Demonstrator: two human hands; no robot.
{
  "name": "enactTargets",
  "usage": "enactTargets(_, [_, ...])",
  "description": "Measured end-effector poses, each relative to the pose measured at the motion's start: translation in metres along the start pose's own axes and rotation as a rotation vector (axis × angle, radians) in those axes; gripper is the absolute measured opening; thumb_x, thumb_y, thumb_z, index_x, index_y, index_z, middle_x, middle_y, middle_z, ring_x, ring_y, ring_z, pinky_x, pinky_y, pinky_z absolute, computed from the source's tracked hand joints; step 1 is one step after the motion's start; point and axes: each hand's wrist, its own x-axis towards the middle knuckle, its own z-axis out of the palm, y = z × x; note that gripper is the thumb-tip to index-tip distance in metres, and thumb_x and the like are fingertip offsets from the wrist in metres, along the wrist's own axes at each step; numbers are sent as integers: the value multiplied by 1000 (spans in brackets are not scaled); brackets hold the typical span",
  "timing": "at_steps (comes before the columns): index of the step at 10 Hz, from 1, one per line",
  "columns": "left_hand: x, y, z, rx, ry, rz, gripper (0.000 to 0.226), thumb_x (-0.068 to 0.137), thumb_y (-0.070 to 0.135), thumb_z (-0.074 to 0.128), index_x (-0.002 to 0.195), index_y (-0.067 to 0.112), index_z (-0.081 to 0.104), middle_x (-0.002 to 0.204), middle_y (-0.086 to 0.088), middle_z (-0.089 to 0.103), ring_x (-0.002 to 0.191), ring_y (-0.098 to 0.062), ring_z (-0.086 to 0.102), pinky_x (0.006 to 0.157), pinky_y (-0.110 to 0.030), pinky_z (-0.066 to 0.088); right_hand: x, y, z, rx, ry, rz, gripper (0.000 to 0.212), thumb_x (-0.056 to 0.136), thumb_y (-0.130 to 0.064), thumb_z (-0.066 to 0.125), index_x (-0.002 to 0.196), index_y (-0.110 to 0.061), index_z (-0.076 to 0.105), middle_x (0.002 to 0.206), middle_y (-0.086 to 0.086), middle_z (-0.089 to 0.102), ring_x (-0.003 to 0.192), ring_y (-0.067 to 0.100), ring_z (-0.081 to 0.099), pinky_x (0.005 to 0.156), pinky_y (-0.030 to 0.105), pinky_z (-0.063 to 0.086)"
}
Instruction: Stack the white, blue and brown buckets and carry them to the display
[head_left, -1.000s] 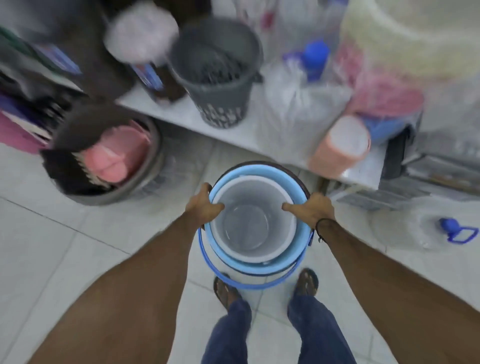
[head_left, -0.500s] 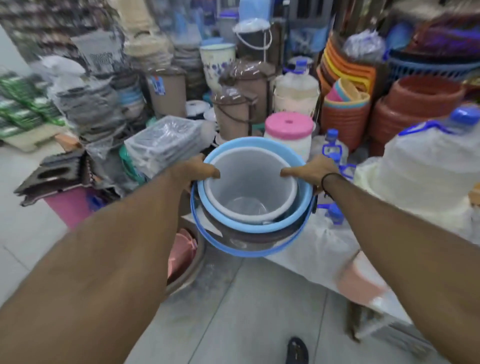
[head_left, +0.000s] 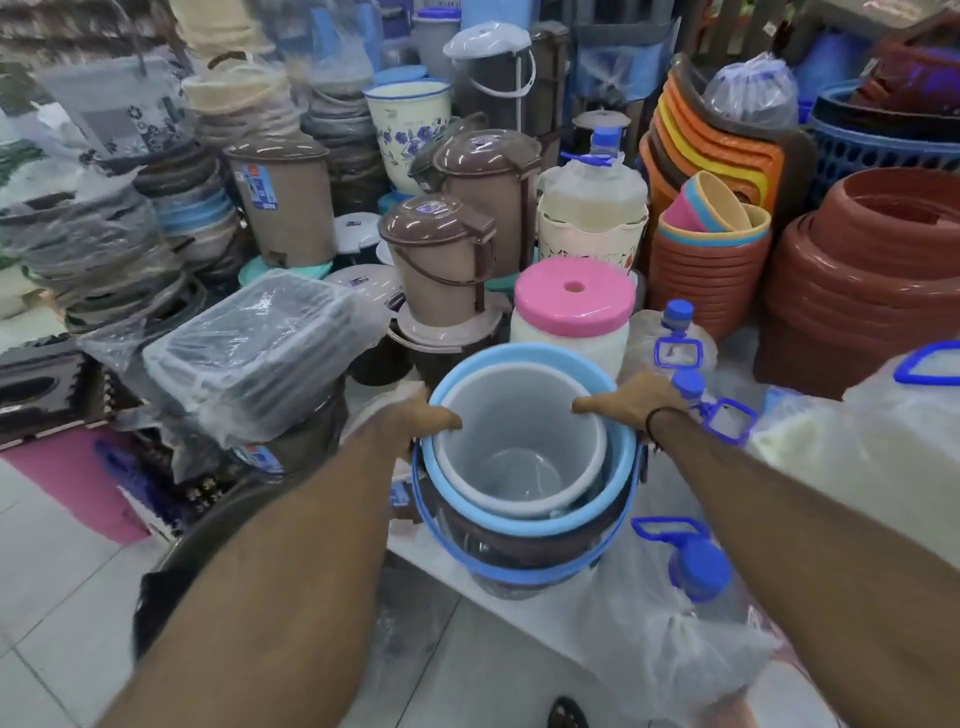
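Note:
The three buckets are nested: the white bucket (head_left: 519, 457) sits inside the blue bucket (head_left: 519, 522), which sits inside the brown bucket (head_left: 524, 545). A blue handle hangs round the front of the stack. The stack is held up in front of me, over the edge of a low white shelf (head_left: 441, 558). My left hand (head_left: 415, 421) grips the left rim, thumb hooked inside. My right hand (head_left: 631, 402) grips the right rim the same way.
The display ahead is crowded: a pink-lidded white container (head_left: 574, 312), brown lidded bins (head_left: 441, 254), wrapped trays (head_left: 260, 343), blue-capped water bottles (head_left: 685, 338), stacked terracotta-coloured pots (head_left: 862, 291) at right. A dark basin (head_left: 208, 540) stands low on the left, on the tiled floor (head_left: 47, 623).
The stack has gone from low over the floor up to shelf height. My view has lifted from the floor to the display, and the shelf goods are now closer.

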Motion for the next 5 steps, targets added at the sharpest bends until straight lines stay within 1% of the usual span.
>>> enactTargets(1, [51, -31, 39, -12, -35, -86, 50, 78, 28, 75, 118, 21, 44, 110, -12, 61, 92, -30, 65, 83, -49, 59, 43, 23, 55, -27, -94, 54, 93, 56, -73, 78, 120, -7, 66, 119, 16, 69, 105, 33, 66, 86, 38, 56])
enactTargets(2, [68, -51, 56, 60, 16, -118, 50, 77, 29, 74, 118, 18, 48, 113, -14, 62, 98, -31, 62, 91, -47, 54, 52, 32, 90, -50, -173, 85, 89, 60, -71, 77, 121, -7, 67, 120, 16, 69, 107, 33, 65, 88, 39, 56])
enactTargets(3, [92, -72, 74, 194, 76, -166, 49, 78, 31, 69, 122, 17, 52, 114, -15, 64, 100, -34, 61, 88, -43, 54, 64, 38, 128, -25, -205, 152, 81, 59, -67, 79, 114, -8, 69, 113, 14, 71, 101, 32, 67, 84, 39, 57])
enactTargets(4, [100, -77, 74, 239, 68, -174, 49, 78, 33, 69, 122, 17, 54, 114, -14, 64, 102, -34, 62, 89, -44, 54, 69, 34, 134, -33, -206, 155, 76, 60, -66, 79, 110, -9, 70, 109, 13, 72, 98, 32, 68, 81, 39, 58])
enactTargets(5, [108, -73, 66, 341, 20, -131, 56, 78, 42, 70, 124, 16, 53, 119, -15, 62, 106, -35, 60, 95, -47, 51, 75, 22, 129, -58, -192, 130, 76, 62, -70, 75, 110, -11, 68, 111, 13, 71, 100, 32, 67, 82, 38, 57])
